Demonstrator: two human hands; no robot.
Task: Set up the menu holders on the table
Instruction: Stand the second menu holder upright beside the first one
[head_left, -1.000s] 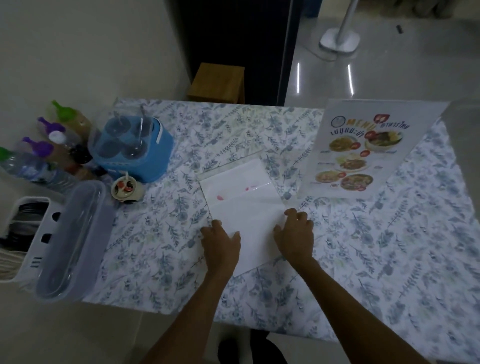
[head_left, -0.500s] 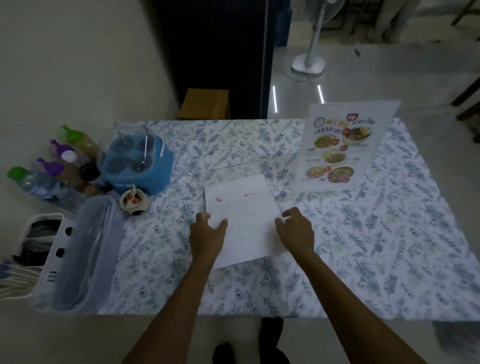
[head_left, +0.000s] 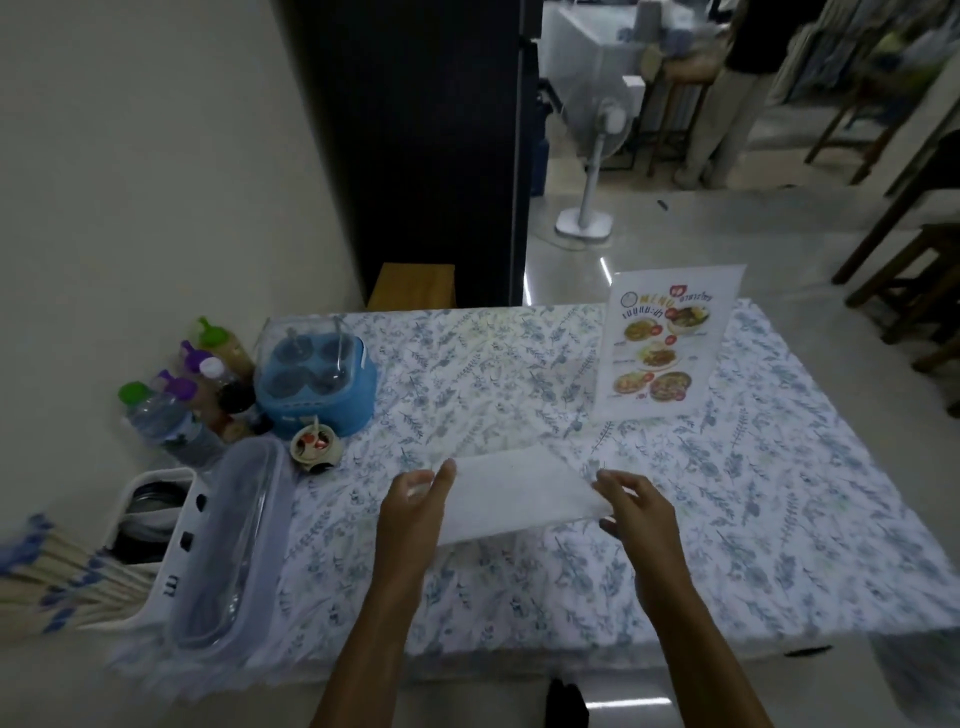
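A clear menu holder (head_left: 511, 496) with a white sheet inside is lifted off the flowered tablecloth (head_left: 753, 519) and tilted up at its far edge. My left hand (head_left: 415, 501) grips its left edge and my right hand (head_left: 631, 506) grips its right edge. A second menu holder (head_left: 662, 348) with a printed food menu stands upright at the far right of the table.
A blue condiment caddy (head_left: 317, 387), sauce bottles (head_left: 202, 384), a small round pot (head_left: 314, 447), a clear lidded box (head_left: 228, 545) and a white cutlery basket (head_left: 150, 519) line the left side. A fan (head_left: 592, 156), a wooden stool (head_left: 413, 286) and a standing person (head_left: 737, 78) are beyond the table.
Both hands have taken the flat holder by its side edges and raised it off the cloth. The camera has tipped up, showing more of the room.
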